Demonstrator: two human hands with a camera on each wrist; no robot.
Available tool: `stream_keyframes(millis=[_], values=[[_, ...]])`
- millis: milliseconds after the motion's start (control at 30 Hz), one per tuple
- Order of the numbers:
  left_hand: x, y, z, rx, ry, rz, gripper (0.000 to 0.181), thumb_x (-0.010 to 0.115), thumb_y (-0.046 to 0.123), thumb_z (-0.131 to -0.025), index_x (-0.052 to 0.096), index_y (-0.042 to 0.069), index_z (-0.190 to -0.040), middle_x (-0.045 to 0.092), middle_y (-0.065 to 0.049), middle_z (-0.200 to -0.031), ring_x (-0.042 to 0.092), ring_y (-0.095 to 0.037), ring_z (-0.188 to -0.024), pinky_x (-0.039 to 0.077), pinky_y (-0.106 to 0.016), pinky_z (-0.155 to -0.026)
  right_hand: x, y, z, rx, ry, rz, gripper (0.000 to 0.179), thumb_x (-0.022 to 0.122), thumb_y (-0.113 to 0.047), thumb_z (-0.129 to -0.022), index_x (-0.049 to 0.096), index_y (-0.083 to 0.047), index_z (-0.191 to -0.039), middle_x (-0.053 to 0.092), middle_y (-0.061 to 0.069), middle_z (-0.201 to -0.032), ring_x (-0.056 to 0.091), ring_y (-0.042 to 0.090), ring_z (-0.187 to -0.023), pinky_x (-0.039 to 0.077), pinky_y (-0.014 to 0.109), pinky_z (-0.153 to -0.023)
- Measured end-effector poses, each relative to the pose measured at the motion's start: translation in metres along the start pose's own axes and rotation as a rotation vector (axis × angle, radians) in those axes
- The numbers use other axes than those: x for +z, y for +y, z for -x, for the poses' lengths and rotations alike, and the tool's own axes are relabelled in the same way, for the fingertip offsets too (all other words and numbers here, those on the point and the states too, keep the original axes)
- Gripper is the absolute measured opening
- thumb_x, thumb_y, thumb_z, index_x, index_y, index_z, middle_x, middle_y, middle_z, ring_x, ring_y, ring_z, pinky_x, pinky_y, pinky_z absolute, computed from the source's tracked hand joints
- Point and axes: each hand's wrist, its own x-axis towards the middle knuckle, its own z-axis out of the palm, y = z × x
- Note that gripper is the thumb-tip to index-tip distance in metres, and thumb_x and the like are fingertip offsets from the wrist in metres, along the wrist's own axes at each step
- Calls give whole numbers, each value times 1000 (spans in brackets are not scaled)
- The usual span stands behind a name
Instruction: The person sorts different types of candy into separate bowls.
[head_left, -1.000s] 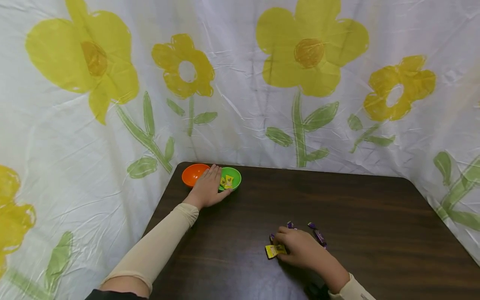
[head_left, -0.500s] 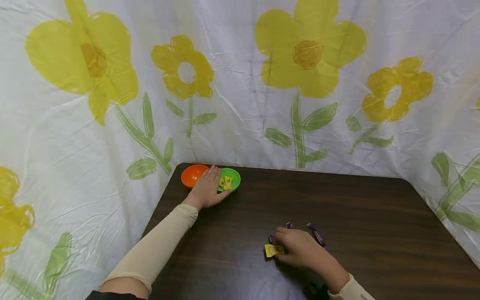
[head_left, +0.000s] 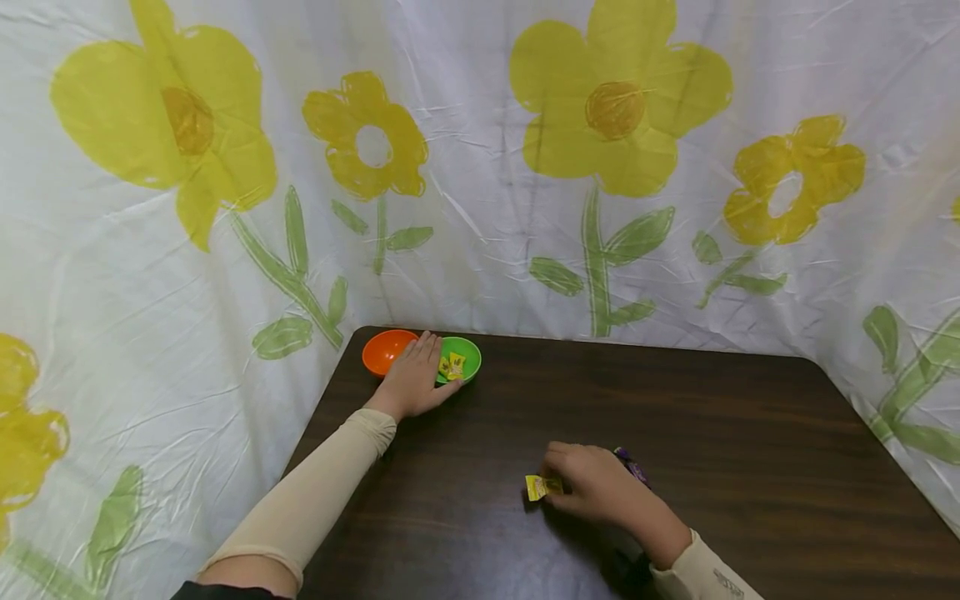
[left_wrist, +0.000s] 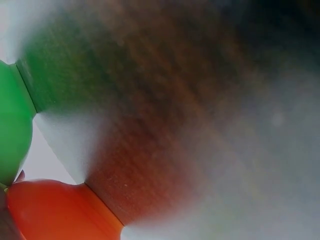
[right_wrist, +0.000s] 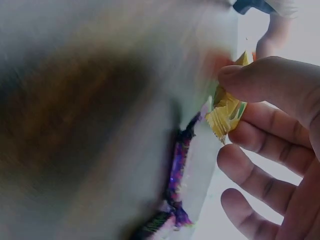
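My right hand (head_left: 588, 483) pinches a yellow wrapped candy (right_wrist: 226, 114) between thumb and fingers, close over the table. Beyond that hand lies a purple twist-wrapped candy (head_left: 632, 467); the right wrist view shows two purple candies (right_wrist: 178, 165) end to end on the tabletop. At the far left corner my left hand (head_left: 412, 373) rests with straight fingers across the adjoining rims of an orange bowl (head_left: 384, 352) and a green bowl (head_left: 469, 348). Yellow candies (head_left: 456, 365) lie in the green bowl. Fingers partly cover both bowls. The left wrist view has the outer walls of the bowls.
The dark wooden table (head_left: 675, 400) runs back to a white curtain (head_left: 465, 275) printed with yellow flowers. Both bowls stand near the table's far left corner, by its back edge. My left forearm (head_left: 315, 492) crosses the table's left side.
My right hand has moved slightly away and left with the yellow candy. Purple candy ends that showed by its fingers are now out of sight in the head view. The left hand stays put.
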Motion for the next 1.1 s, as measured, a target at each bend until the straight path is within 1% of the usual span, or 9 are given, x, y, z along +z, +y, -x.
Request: stream_keyframes(millis=[133, 367, 567, 667, 833, 1100], values=[[0, 0, 0, 5, 0, -19, 100, 38, 71, -105, 25, -8, -165, 29, -26, -172, 20, -39, -164, 19, -50, -135, -4, 3, -8, 16, 8, 18, 19, 86, -23, -88, 70, -21, -96, 65, -9, -94, 51, -4, -71, 47, 18, -59], [2, 1, 0, 2, -3, -17, 100, 38, 71, -105, 25, -8, -165, 29, -26, -172, 20, -39, -165, 19, -51, -135, -7, 5, -16, 43, 96, 57, 21, 89, -26, -86, 73, -22, -98, 67, -7, -100, 55, 6, -80, 47, 20, -59], [1, 0, 1, -4, -1, -16, 100, 38, 72, -104, 26, -7, -165, 30, -25, -172, 20, -39, -165, 19, -50, -135, -6, 8, -23, 75, 93, 69, 21, 89, -28, -87, 73, -23, -99, 68, -8, -102, 62, 8, -83, 53, 24, -64], [1, 0, 1, -6, 0, -15, 100, 38, 72, -104, 26, -7, -165, 30, -25, -172, 20, -39, -165, 19, -50, -135, -5, 10, -26, 89, 92, 44, 21, 89, -28, -87, 73, -23, -100, 68, -7, -102, 64, 9, -83, 54, 26, -64], [3, -1, 1, -4, 6, -17, 100, 37, 72, -104, 25, -7, -165, 29, -25, -172, 19, -39, -165, 19, -51, -135, -2, 10, -29, 125, 99, -36, 21, 89, -29, -88, 71, -24, -99, 67, -8, -99, 67, 9, -86, 56, 27, -66], [1, 0, 1, -10, -6, -14, 101, 36, 73, -104, 23, -6, -166, 27, -25, -173, 19, -38, -165, 19, -51, -135, 0, 15, -36, 174, 101, -78, 18, 86, -32, -90, 71, -27, -99, 65, -11, -98, 66, 9, -87, 53, 27, -66]])
